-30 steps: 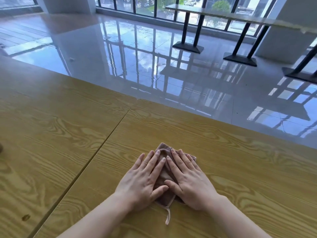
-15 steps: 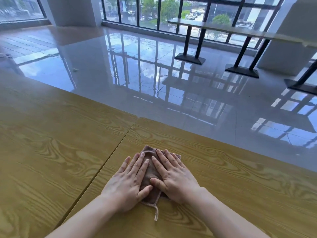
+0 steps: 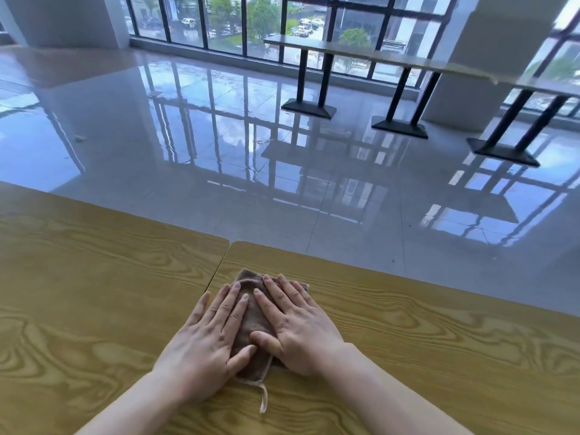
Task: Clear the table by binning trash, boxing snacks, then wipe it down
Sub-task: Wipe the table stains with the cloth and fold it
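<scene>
A folded brown cloth (image 3: pixel 253 318) with a small hanging loop lies on the wood-grain table (image 3: pixel 94 296), close to the table's far edge and just right of the seam between the two tabletops. My left hand (image 3: pixel 208 345) presses flat on the cloth's left half, fingers spread. My right hand (image 3: pixel 296 324) presses flat on its right half, thumb touching the left thumb. Most of the cloth is hidden under my palms. No trash or snacks show on the table.
The seam (image 3: pixel 217 271) between the two tabletops runs just left of the cloth. Beyond the far edge lies a glossy tiled floor (image 3: pixel 282 171). A long bench table with black pedestal legs (image 3: pixel 398 102) stands by the windows at the back right.
Both hands have pushed the cloth forward towards the table's far edge and a little towards the seam. My view has lifted, so more of the floor and windows shows.
</scene>
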{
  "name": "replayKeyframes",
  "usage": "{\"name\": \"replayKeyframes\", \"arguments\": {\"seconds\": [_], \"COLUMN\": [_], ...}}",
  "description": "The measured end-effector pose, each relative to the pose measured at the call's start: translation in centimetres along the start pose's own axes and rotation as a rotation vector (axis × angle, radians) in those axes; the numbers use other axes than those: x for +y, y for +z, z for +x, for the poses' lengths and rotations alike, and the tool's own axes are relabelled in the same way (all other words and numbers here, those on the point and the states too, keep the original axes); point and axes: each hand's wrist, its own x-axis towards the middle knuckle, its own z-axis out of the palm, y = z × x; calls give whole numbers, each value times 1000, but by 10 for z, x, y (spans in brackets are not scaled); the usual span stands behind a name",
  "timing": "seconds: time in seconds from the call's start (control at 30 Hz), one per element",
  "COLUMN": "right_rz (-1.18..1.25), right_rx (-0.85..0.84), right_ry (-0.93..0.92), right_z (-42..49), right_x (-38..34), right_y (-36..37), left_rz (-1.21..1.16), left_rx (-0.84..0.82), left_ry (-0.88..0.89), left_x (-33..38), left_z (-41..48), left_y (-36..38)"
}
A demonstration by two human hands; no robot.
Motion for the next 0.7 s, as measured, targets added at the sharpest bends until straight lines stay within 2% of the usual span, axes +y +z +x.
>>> {"name": "replayKeyframes", "arguments": {"seconds": [0.33, 0.47, 0.57, 0.7], "right_rz": [39, 94, 205, 271], "right_rx": [5, -12, -30, 102], "right_ry": [15, 40, 82, 87], "right_z": [2, 3, -14, -59], "right_x": [-2, -4, -1, 11], "right_y": [2, -2, -16, -53], "left_rz": [73, 9, -59, -59], "left_rx": [-14, -65, -29, -42], "left_ry": [12, -94, -145, -145], "left_x": [2, 9, 27, 68], "left_z": [2, 5, 12, 26], "left_y": [-7, -13, -22, -53]}}
